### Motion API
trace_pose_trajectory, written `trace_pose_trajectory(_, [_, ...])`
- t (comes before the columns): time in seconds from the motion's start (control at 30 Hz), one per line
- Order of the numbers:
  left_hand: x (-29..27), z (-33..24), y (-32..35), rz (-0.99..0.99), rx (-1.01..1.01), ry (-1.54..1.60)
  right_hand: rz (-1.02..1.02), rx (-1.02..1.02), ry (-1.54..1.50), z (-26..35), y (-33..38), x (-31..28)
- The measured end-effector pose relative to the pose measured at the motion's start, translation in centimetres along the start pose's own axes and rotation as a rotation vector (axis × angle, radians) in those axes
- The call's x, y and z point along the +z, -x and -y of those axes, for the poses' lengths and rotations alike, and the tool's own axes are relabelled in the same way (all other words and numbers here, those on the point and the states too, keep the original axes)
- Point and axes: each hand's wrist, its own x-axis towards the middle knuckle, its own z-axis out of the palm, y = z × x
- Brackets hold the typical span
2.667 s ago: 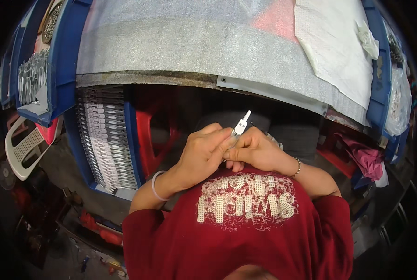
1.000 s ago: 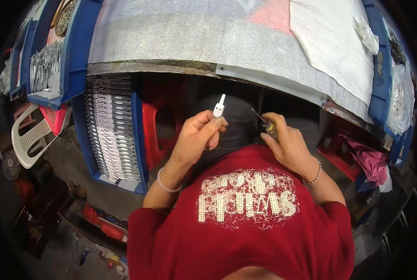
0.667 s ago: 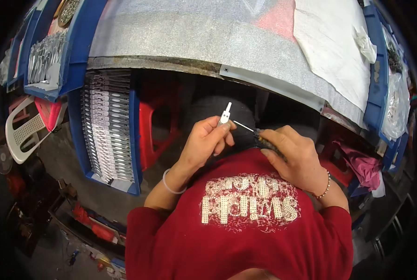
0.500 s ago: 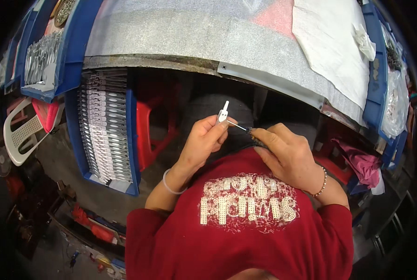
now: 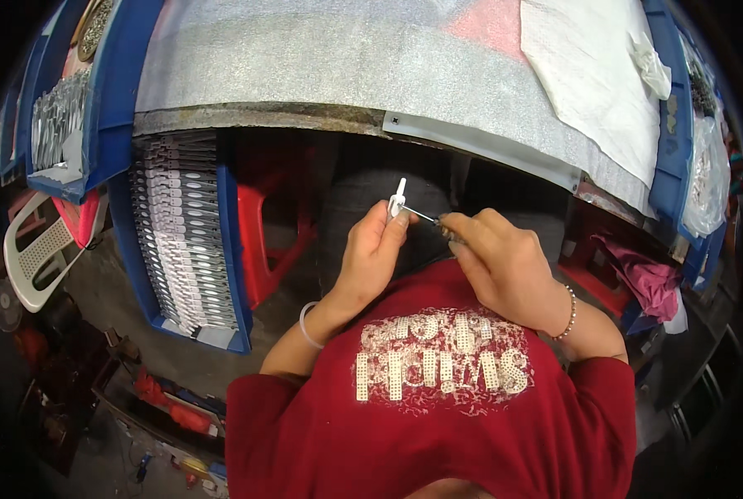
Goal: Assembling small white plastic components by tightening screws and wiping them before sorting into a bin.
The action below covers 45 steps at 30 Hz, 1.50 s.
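Observation:
Between the thumb and fingers of my left hand (image 5: 371, 251) is a small white plastic part (image 5: 397, 198) with a narrow tip pointing up. My right hand (image 5: 509, 259) grips a screwdriver (image 5: 420, 214) with a thin metal shaft; most of its dark handle is hidden by my fingers. The shaft slants up and left, and its tip meets the white part's face just above my left thumb. Both hands are over my lap, in front of the table edge. The part's lower end is covered by my left fingers.
A foam-covered table (image 5: 305, 75) with a metal edge strip (image 5: 480, 150) spans the front. To the left, a blue bin (image 5: 237, 249) holds rows of grey-and-white plastic pieces. Blue bins (image 5: 122, 91) stand on both table sides. A red stool (image 5: 255, 249) and pale chair (image 5: 22, 258) are nearby.
The screwdriver tip has gone from beside the white part's lower edge up onto its face. The part has turned slightly in my left fingers. The whole view has shifted a little.

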Motion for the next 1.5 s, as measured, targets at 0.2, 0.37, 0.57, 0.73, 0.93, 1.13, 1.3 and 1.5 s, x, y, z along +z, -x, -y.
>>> trace_pose_trajectory(0.2, [1.1,-0.7,-0.2,-0.061,0.254,-0.32,-0.033,-0.179,0.134,-0.5,-0.6,0.1])
trace_pose_trajectory(0.37, [1.3,0.7,-0.8,-0.072,0.374,-0.398,0.101,-0.414,0.574,-0.9,-1.1,0.1])
trace_pose_trajectory(0.57, [1.3,1.6,-1.2,-0.091,0.446,-0.54,-0.047,0.069,-0.432,-3.3,-1.3,2.6])
trace_pose_trajectory(0.73, [1.6,1.6,-1.4,-0.046,0.424,-0.528,0.181,-0.123,0.396,-0.5,-0.9,0.4])
trace_pose_trajectory(0.93, [1.4,1.7,-1.9,-0.088,0.452,-0.432,0.125,-0.187,0.33,-1.2,-1.3,1.2])
trace_pose_trajectory(1.13, [1.2,1.6,-2.1,-0.134,0.459,-0.501,0.011,0.12,-0.372,-2.7,-1.5,3.1])
trace_pose_trajectory(1.3, [1.5,1.9,-1.7,-0.104,0.5,-0.487,0.27,0.005,0.327,0.2,-1.5,0.1])
trace_pose_trajectory(1.5, [1.6,1.8,-2.1,-0.087,0.465,-0.465,0.23,-0.16,0.399,-0.3,-1.9,0.2])
